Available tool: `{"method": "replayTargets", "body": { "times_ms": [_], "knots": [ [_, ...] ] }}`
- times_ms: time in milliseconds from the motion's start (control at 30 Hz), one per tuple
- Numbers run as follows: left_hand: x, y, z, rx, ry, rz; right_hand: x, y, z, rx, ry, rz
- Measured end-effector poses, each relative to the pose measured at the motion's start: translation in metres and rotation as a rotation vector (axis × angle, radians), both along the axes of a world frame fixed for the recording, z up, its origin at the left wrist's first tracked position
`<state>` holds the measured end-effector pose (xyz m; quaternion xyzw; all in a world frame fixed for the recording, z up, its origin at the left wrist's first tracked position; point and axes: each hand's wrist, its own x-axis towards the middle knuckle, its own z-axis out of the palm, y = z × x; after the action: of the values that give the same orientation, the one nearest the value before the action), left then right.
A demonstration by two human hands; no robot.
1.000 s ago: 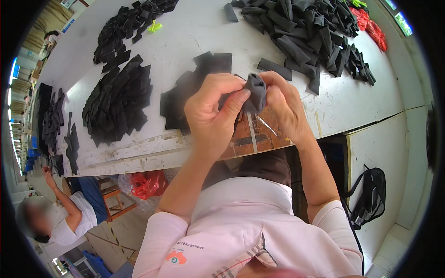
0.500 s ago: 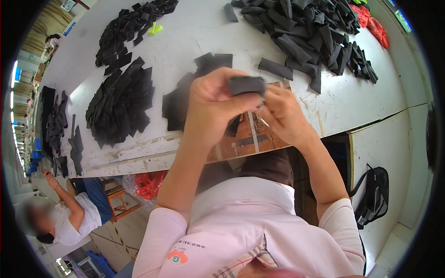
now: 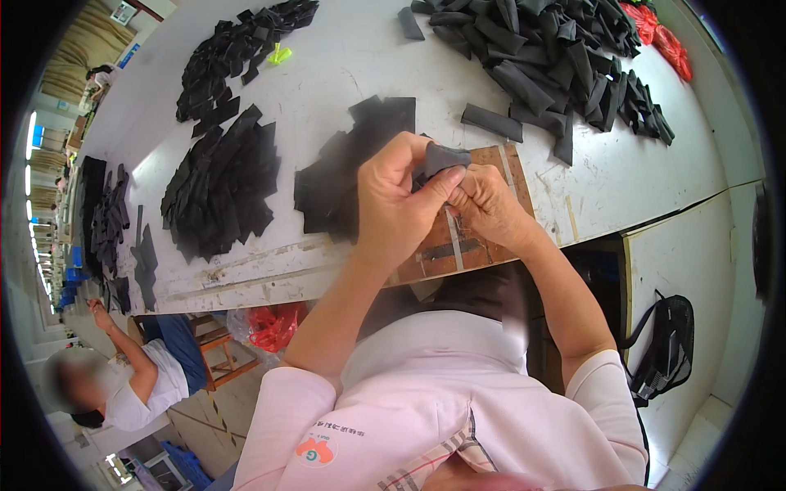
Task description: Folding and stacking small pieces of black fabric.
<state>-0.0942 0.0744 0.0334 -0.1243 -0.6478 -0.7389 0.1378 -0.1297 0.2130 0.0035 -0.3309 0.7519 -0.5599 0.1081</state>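
Observation:
Between my hands is a small black fabric piece [image 3: 445,157], held above the table's near edge. My left hand [image 3: 403,184] grips it with the thumb across its face and the fingers behind. Fingertips of my right hand [image 3: 490,203] pinch its lower right edge, close to the left thumb. Under the hands lies a brown board [image 3: 512,184] with pale strips. A stack of flat black fabric pieces [image 3: 327,180] sits just left of my left hand. One loose black piece [image 3: 491,122] rests beyond my right hand.
Heaps of black pieces cover the far right [image 3: 548,57], far left [image 3: 221,65] and left [image 3: 221,184] of the white table [image 3: 344,74]. Red plastic bags [image 3: 659,37] lie far right. A seated person [image 3: 143,372] is at lower left. A black mesh bag [image 3: 661,348] hangs at right.
The black fabric piece has tilted and shows less of its broad face. My right fingers have curled in against its edge, and both hands are closer together.

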Motion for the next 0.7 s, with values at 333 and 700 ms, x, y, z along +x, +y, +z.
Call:
{"method": "replayTargets", "body": {
  "times_ms": [333,700],
  "knots": [
    [0.011,-0.008,0.017,0.544,0.082,-0.01,0.001,-0.001,0.039,0.118,0.376,-0.108],
    [0.021,-0.025,0.007,0.429,0.121,0.05,0.012,0.001,0.027,-0.014,0.482,-0.111]
  ]
}}
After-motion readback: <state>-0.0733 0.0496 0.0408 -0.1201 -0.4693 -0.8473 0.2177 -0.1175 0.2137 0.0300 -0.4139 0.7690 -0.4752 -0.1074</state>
